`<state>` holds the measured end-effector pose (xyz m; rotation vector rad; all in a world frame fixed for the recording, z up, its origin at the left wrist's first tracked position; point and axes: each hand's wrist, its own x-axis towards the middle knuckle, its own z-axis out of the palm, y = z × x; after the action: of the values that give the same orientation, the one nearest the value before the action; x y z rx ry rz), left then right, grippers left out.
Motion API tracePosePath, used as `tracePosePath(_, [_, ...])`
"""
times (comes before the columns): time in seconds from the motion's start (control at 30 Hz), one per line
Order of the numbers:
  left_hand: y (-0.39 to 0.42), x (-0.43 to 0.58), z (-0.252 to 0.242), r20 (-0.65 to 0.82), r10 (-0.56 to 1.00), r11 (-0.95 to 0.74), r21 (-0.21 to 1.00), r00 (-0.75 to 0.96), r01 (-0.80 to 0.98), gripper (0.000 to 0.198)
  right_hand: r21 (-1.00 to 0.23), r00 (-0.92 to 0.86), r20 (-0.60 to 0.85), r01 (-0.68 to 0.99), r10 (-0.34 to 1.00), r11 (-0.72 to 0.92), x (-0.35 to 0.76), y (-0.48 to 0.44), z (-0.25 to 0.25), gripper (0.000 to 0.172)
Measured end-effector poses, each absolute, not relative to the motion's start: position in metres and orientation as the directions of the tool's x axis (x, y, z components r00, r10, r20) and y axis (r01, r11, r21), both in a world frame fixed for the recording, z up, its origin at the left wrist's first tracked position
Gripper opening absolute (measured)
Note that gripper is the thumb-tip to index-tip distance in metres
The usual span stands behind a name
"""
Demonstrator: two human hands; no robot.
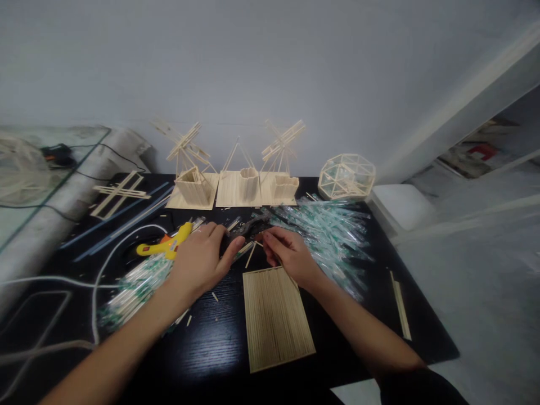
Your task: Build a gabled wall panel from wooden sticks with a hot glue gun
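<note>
My left hand (201, 256) reaches over the table beside a yellow glue gun (169, 243), with the thumb spread away from the bent fingers. No held thing shows in it. My right hand (291, 253) is closed in a pinch near some thin wooden sticks (250, 254); what lies between its fingertips is too small to make out. A dark object (254, 226), its kind unclear, lies between and just beyond my hands. Just below the right hand, a flat panel of wooden sticks (276, 318) rests on the black table (206, 360).
Plastic-wrapped stick bundles lie left (137, 289) and right (333, 236). Three stick models on bases (238, 191) stand along the back, beside a round stick frame (346, 177). A white cable (96, 304) crosses the left side. Loose sticks (400, 309) lie at right.
</note>
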<state>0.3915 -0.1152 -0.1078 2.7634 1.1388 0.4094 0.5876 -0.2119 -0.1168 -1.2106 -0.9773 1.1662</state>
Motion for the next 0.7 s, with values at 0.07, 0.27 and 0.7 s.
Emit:
tracePosePath(0.07, [-0.1176, 0.3923, -0.1088, 0.265, 0.68, -0.731, 0.171, 0.684, 0.66, 0.065, -0.992, 0.182, -0.022, -0.13, 0.983, 0.002, 0.5874, -0.2116, -0.1157, 0.034])
tracePosePath(0.27, [-0.1227, 0.3952, -0.1104, 0.331, 0.644, -0.751, 0.102, 0.69, 0.652, 0.064, -0.997, 0.209, 0.01, -0.075, 0.978, 0.026, 0.5871, -0.2114, -0.1165, 0.038])
tracePosePath(0.7, [-0.1258, 0.3963, -0.1084, 0.226, 0.68, -0.73, 0.109, 0.698, 0.675, 0.056, -0.998, 0.231, 0.012, -0.05, 0.973, 0.024, 0.5869, -0.2116, -0.1179, 0.034])
